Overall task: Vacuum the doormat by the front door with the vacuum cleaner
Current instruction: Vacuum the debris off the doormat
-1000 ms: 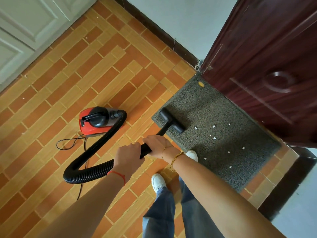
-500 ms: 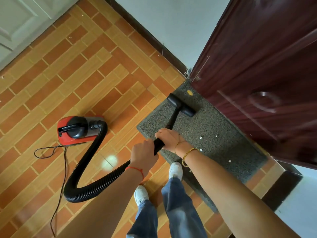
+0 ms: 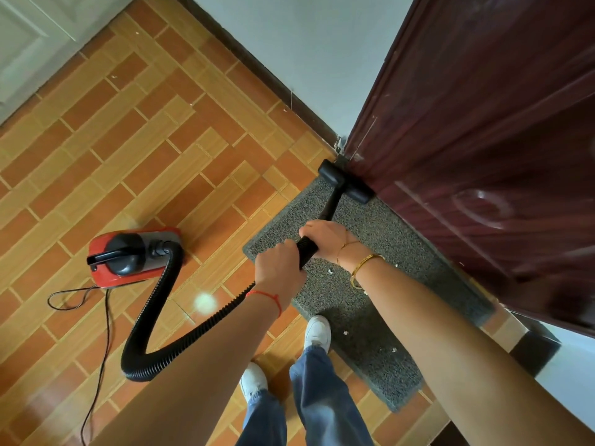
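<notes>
A grey doormat (image 3: 380,226) lies on the tiled floor against the dark red front door (image 3: 483,149). Small white crumbs dot its near half. The black vacuum wand (image 3: 330,207) runs from my hands to its floor nozzle (image 3: 346,181), which sits at the mat's far corner beside the door's edge. My left hand (image 3: 278,268) grips the wand's rear end where the ribbed black hose (image 3: 161,317) begins. My right hand (image 3: 325,238) grips the wand just ahead of it. The hose curves back to the red and black vacuum cleaner (image 3: 132,257) on the floor to the left.
A thin black power cord (image 3: 96,365) trails from the vacuum toward the bottom edge. My feet in white shoes (image 3: 317,331) stand at the mat's near side, one on its edge. A pale wall with dark skirting (image 3: 257,62) meets the door. White cabinet doors (image 3: 38,37) are top left.
The nozzle has slid forward across the mat from its near left part to the far corner by the door. My hands and body followed, and the yellow speck near that corner is no longer visible.
</notes>
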`<action>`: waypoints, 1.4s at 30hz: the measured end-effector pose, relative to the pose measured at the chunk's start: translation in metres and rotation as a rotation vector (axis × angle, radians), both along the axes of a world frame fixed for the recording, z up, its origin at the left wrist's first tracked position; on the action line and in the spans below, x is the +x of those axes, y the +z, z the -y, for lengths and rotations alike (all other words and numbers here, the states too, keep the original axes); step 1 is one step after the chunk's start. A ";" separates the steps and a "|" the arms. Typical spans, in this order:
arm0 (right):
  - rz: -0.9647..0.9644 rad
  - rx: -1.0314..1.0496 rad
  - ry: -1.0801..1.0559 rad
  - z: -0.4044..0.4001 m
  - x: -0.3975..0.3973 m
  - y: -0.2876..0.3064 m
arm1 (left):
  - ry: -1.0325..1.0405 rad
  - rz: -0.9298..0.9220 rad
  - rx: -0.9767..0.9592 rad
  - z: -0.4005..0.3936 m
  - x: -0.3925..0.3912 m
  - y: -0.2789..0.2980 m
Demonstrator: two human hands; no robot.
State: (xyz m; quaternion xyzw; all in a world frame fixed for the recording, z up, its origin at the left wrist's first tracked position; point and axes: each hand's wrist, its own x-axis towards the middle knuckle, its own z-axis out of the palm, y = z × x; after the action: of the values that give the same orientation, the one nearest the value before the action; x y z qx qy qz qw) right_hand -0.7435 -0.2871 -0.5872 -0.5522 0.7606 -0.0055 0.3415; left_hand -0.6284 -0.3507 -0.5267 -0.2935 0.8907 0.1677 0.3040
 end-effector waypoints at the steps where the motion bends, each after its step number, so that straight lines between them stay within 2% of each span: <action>1: 0.003 0.006 -0.005 0.001 0.001 0.001 | -0.002 0.004 -0.003 0.000 0.001 0.001; 11: 0.014 0.021 -0.012 0.001 0.065 0.017 | -0.043 0.050 -0.057 0.004 0.061 0.011; 23: 0.078 0.043 -0.066 -0.004 0.230 0.031 | -0.227 0.063 -0.091 0.010 0.222 0.035; 31: 0.106 0.009 -0.093 -0.004 0.320 0.037 | -0.235 0.082 -0.080 0.015 0.310 0.046; 37: 0.088 0.003 -0.124 -0.014 0.346 0.037 | -0.249 0.089 -0.082 0.009 0.333 0.047; 42: 0.071 0.038 -0.147 -0.033 0.334 0.035 | -0.293 0.070 -0.062 -0.007 0.321 0.042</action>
State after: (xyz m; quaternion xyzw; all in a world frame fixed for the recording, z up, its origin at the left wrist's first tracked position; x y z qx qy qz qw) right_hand -0.4091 -0.2540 -0.5527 -0.4878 0.7865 -0.0358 0.3772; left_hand -0.3071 -0.3435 -0.4846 -0.1755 0.9175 0.0836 0.3470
